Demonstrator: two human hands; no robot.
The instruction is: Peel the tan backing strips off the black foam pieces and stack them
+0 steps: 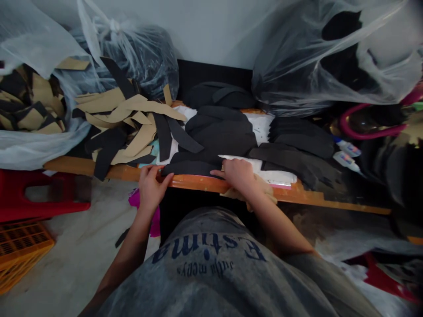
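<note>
A black piece (190,167) lies along the front edge of the counter (198,182), between the 2 hands. The left hand (152,187) touches its left end, with the thumb standing apart from the other fingers. The right hand (239,174) is at its right end: the index finger is stretched along the piece and the other fingers are curled; I cannot tell if they have hold of something.

At the far left, an open clear bag (39,147) contains many black and tan pieces (46,97). Beside it, a loose pile of tan and black strips (142,105) lies on the counter. Behind this pile stands a knotted bag (142,53), filled with dark content. At the back right, a big transparent bag (294,66) holds dark pieces (340,57); near it lie 2 small white bottles (345,160). On the floor, at left, there is an orange crate (23,251) near a red stool (13,189).
</note>
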